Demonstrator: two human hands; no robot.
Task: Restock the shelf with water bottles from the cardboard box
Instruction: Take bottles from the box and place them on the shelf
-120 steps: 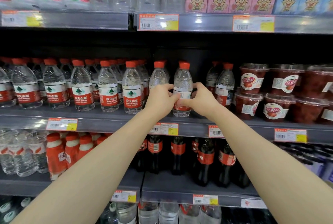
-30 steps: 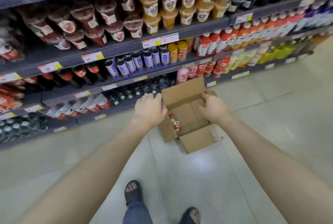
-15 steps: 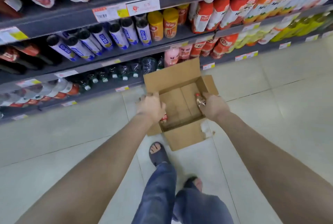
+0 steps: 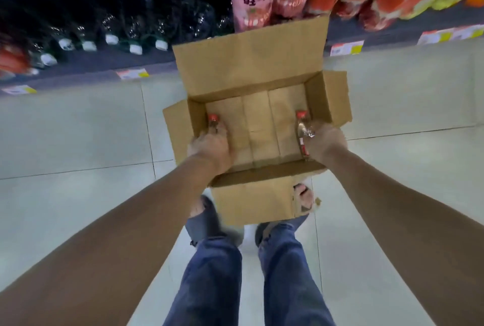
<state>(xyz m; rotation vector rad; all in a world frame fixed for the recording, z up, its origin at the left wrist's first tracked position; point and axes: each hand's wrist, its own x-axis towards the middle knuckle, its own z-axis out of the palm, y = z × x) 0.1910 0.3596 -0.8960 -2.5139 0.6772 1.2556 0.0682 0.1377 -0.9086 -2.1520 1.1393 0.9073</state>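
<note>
1. The cardboard box (image 4: 251, 63) sits open on the floor (image 4: 78, 129) at 12 o'clock from the person's feet.
2. The left hand (image 4: 210, 146) is wrapped around a red-capped water bottle (image 4: 213, 121) at the box's 9 o'clock wall.
3. The right hand (image 4: 326, 142) grasps a second bottle (image 4: 302, 129) at the 3 o'clock wall.
4. Both bottles are inside the box.
</note>
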